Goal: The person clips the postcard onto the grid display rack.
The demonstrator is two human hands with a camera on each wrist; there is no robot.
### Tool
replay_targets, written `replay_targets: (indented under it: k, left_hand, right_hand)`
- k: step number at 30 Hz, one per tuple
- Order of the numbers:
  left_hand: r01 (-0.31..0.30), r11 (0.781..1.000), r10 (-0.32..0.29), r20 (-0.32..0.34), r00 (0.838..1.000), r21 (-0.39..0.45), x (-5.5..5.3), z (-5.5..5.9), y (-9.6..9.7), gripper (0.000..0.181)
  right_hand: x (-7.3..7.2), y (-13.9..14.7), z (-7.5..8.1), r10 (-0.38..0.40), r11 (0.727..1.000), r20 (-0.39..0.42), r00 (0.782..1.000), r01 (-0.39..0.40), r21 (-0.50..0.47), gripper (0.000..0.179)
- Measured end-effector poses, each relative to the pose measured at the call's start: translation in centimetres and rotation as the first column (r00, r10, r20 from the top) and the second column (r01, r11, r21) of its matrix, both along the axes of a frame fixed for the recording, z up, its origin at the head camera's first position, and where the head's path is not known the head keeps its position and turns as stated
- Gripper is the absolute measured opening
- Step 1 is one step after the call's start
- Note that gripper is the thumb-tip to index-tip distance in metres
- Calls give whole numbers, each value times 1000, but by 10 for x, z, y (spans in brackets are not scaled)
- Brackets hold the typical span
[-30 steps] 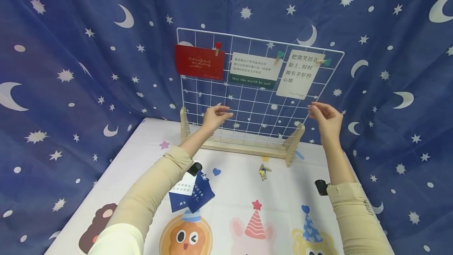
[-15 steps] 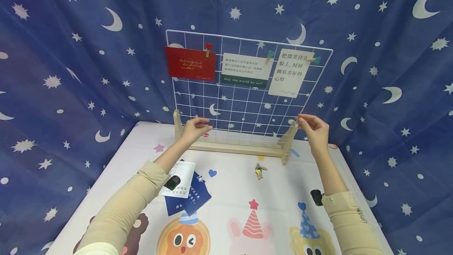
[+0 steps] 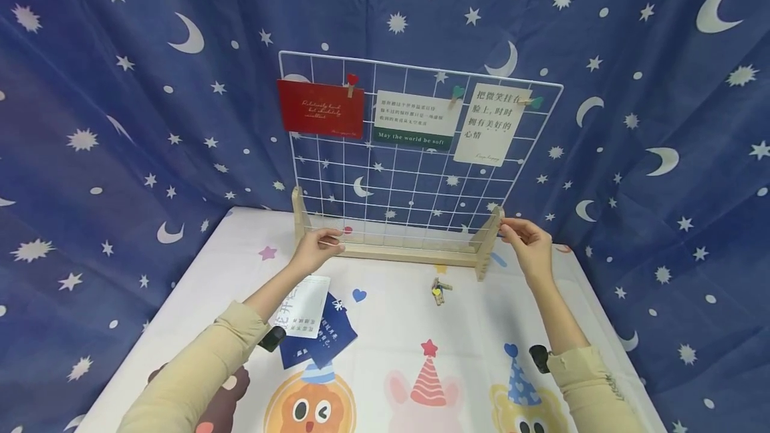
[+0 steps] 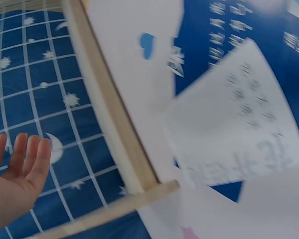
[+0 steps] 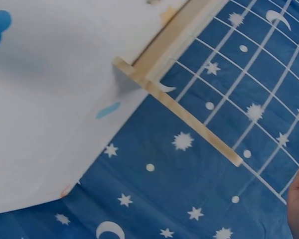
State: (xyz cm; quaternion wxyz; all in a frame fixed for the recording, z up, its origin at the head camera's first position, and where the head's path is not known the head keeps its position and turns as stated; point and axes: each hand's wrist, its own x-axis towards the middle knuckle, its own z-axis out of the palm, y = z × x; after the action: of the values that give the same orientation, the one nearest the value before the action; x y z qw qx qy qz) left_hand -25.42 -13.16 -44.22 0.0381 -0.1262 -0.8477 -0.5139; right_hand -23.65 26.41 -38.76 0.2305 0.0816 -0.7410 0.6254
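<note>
My left hand (image 3: pixel 314 250) is low in front of the left part of a white wire grid (image 3: pixel 397 182). Its fingers are relaxed and nothing shows in them. My right hand (image 3: pixel 529 243) is beside the grid stand's right wooden foot (image 3: pixel 490 242), fingers loosely bent; whether it touches the foot I cannot tell. Clipped along the grid's upper part are a red card (image 3: pixel 321 109), a white and green card (image 3: pixel 415 119) and a white text card (image 3: pixel 493 124). The left wrist view shows my left fingers (image 4: pixel 32 157) spread over the grid.
Blue cards (image 3: pixel 331 336) and a white card (image 3: pixel 305 306) lie overlapping on the table (image 3: pixel 385 326) at the left. Several small wooden clothespins (image 3: pixel 439 291) lie in front of the stand. A starry blue curtain (image 3: pixel 385 12) hangs behind and at both sides.
Both hands have come down, the left one from the grid's middle to the stand's base. The camera view has shifted slightly. The cards stay clipped on the grid.
</note>
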Motion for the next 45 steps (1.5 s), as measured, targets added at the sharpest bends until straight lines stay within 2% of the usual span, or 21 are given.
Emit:
replay_targets:
  k: [3,7,10,12,16,20,24,26,30,33,36,38,40,42,45]
  left_hand:
    - [31,999,-31,0,1000,-33,4,-11,-8,33]
    - [96,988,-97,-6,995,-122,8,-26,-15,30]
    - [171,966,-173,6,985,-195,9,-37,-18,29]
    - [227,941,-228,25,973,-251,10,-43,-20,31]
    - [332,851,-327,83,941,-407,12,-50,-23,36]
    - [393,717,-401,120,908,-576,15,-53,-26,40]
    - [386,586,-444,115,888,-713,14,-54,-27,43]
    - [370,533,-466,101,879,-761,13,-54,-28,45]
    - [330,449,-490,79,868,-830,10,-57,-29,45]
    - [308,399,-500,76,862,-864,9,-59,-30,42]
    - [289,362,-506,73,859,-886,7,-61,-31,39]
    - [273,346,-512,63,857,-898,6,-64,-33,37]
    - [265,344,-512,57,857,-901,5,-65,-35,36]
    - [264,341,-510,58,858,-902,5,-65,-36,37]
    - [277,323,-500,85,862,-905,7,-62,-37,43]
  right_hand:
    - [7,-4,-2,12,997,12,1000,-13,73,21]
    - [6,-1,-14,57,982,30,998,-61,181,20]
    - [-1,4,-30,93,961,44,995,-101,258,20]
    - [-5,7,-40,105,942,51,993,-116,314,20]
    - [-9,6,-56,111,899,94,989,-140,414,18]
    - [-10,0,-71,113,838,166,980,-183,514,18]
    - [-12,-9,-85,142,772,235,962,-256,581,17]
    - [-13,-12,-91,154,749,254,955,-281,600,15]
    - [-16,-16,-104,172,722,272,947,-309,619,14]
    - [-19,-18,-112,196,708,278,940,-332,623,13]
    - [-20,-18,-120,212,704,303,929,-361,611,12]
    - [-21,-18,-123,213,701,319,923,-372,608,13]
    - [-22,-18,-126,203,699,327,923,-371,612,13]
    - [-23,-17,-129,199,686,321,926,-366,629,12]
    - [-26,-17,-134,196,655,303,933,-355,667,12]
